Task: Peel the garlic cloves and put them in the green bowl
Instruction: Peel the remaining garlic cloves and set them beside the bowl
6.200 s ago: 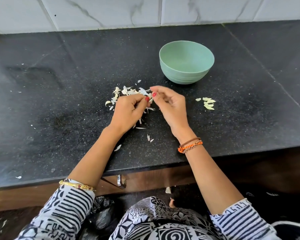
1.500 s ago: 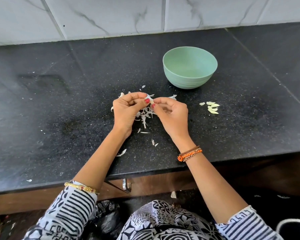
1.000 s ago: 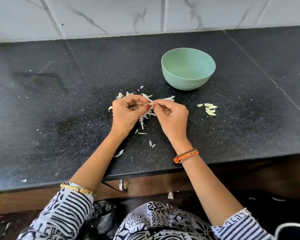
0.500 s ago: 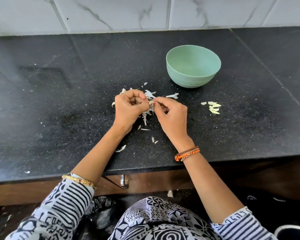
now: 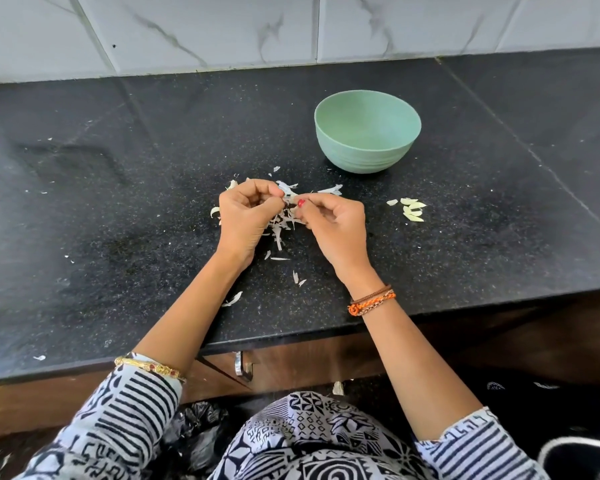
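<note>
My left hand (image 5: 245,216) and my right hand (image 5: 336,225) meet fingertip to fingertip over the black counter, both pinching one small garlic clove (image 5: 290,201) that the fingers mostly hide. Under and behind them lies a scatter of white garlic skins (image 5: 284,223). The green bowl (image 5: 367,131) stands upright beyond my right hand, apart from both hands; I see nothing inside it. A small cluster of pale peeled cloves (image 5: 411,211) lies on the counter to the right of my right hand.
The black granite counter (image 5: 118,220) runs to a white tiled wall (image 5: 222,29) at the back. Its front edge (image 5: 291,337) lies just below my wrists, with a wooden drawer and metal handle (image 5: 239,363) underneath. Loose skin flakes (image 5: 232,299) dot the near counter.
The hands stay together over the skin pile, working the clove between the fingertips. The bowl and the peeled cloves stay where they were; only the camera view shifts slightly.
</note>
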`<state>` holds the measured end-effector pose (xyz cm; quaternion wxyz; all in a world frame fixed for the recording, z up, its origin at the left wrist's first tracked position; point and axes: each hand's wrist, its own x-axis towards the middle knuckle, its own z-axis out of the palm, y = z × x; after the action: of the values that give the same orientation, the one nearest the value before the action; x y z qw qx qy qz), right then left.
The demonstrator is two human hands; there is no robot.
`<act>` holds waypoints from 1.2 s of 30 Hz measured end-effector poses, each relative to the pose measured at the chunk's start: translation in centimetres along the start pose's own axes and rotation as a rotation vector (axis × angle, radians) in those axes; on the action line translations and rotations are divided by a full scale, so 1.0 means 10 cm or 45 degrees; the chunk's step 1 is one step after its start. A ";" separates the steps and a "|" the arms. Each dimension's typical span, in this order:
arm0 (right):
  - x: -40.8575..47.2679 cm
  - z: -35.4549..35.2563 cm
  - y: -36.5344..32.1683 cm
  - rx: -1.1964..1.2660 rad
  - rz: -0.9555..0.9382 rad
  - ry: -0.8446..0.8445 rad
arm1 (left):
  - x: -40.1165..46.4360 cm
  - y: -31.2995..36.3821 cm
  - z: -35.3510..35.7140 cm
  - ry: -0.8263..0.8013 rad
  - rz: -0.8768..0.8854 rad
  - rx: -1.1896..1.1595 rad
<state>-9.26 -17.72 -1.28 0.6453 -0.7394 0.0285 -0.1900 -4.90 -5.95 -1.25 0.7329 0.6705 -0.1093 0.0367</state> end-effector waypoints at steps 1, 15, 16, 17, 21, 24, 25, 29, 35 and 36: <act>0.00 -0.01 -0.01 0.023 0.024 0.019 | 0.00 -0.01 0.00 0.010 0.004 0.018; 0.00 -0.03 -0.01 -0.001 0.063 0.055 | 0.00 -0.03 -0.05 -0.137 0.309 0.297; 0.00 -0.03 0.00 -0.018 0.071 0.035 | 0.01 -0.04 -0.06 -0.180 0.323 0.324; 0.00 -0.02 0.00 -0.020 0.078 0.016 | 0.01 -0.04 -0.05 -0.219 0.350 0.356; 0.00 -0.03 -0.02 0.078 0.084 0.022 | 0.03 -0.07 -0.06 -0.233 0.288 0.358; -0.01 -0.02 -0.04 0.134 0.101 0.023 | 0.03 -0.08 -0.05 -0.289 0.183 0.344; -0.01 -0.02 -0.04 0.118 0.103 0.029 | 0.02 -0.07 -0.04 -0.285 0.173 0.361; 0.01 -0.03 0.02 0.024 0.088 0.144 | 0.00 -0.05 -0.03 -0.189 0.185 0.371; -0.02 -0.02 0.00 0.076 -0.024 -0.044 | 0.00 -0.10 -0.06 -0.177 0.287 0.442; -0.02 -0.02 0.02 0.045 -0.058 -0.056 | 0.00 -0.10 -0.05 -0.194 0.305 0.472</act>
<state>-9.47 -17.90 -1.47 0.6543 -0.7322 -0.0059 -0.1891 -4.68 -5.53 -2.29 0.5772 0.7768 -0.2344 0.0923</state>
